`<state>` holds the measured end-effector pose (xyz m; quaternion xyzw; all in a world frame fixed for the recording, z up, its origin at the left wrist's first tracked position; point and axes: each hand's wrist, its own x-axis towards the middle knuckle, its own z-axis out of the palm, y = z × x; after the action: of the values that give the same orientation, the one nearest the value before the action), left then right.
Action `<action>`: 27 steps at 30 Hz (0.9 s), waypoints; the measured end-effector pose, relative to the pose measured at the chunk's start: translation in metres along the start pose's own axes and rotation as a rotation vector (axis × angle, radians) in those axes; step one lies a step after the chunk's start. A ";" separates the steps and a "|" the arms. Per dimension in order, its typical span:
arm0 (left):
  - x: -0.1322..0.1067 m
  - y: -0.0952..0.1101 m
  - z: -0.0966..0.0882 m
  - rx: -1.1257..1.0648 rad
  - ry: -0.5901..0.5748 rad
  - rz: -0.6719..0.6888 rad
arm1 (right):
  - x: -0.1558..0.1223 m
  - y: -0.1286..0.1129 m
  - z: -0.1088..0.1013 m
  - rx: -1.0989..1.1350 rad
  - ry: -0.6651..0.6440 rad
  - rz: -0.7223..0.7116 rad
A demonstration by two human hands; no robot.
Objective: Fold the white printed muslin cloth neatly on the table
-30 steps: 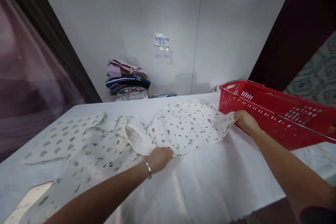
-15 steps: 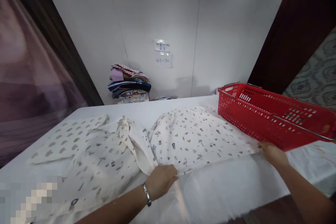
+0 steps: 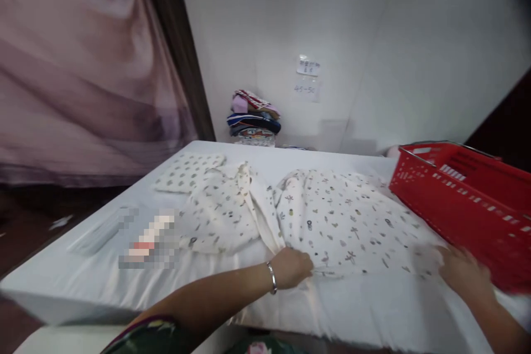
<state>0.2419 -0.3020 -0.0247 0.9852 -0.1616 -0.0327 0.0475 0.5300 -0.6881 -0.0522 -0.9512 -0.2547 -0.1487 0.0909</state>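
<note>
A white garment [image 3: 340, 221] with small dark prints lies spread on the white table [image 3: 365, 310]. My left hand [image 3: 293, 268], a bracelet on its wrist, is closed on the garment's near edge at the middle. My right hand [image 3: 462, 275] is blurred; it rests at the garment's right near corner, beside the red basket [image 3: 464, 199], and its fingers seem pressed on the cloth. A second printed white piece [image 3: 186, 172] lies flat at the far left of the table.
A stack of folded clothes [image 3: 253, 119] sits against the white wall at the back, under two paper notes [image 3: 307, 69]. A pink curtain [image 3: 74, 66] hangs on the left. A blurred-out patch covers something on the table's left.
The view has swung left. My right hand has drawn the garment's corner from the basket side toward the near edge, flattening the cloth. My left hand has kept its hold.
</note>
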 end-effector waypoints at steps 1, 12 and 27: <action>0.001 0.000 -0.001 -0.006 0.024 -0.011 | -0.001 -0.037 0.001 0.077 0.006 -0.078; -0.004 -0.010 -0.033 -0.093 0.242 -0.071 | -0.051 -0.305 -0.009 0.655 -0.255 -0.461; -0.050 -0.155 -0.040 -0.117 0.245 -0.373 | -0.064 -0.285 -0.005 0.650 -0.292 -0.478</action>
<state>0.2470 -0.1361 0.0012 0.9901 0.0324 0.0695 0.1172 0.3305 -0.4750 -0.0407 -0.7983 -0.5118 0.0587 0.3119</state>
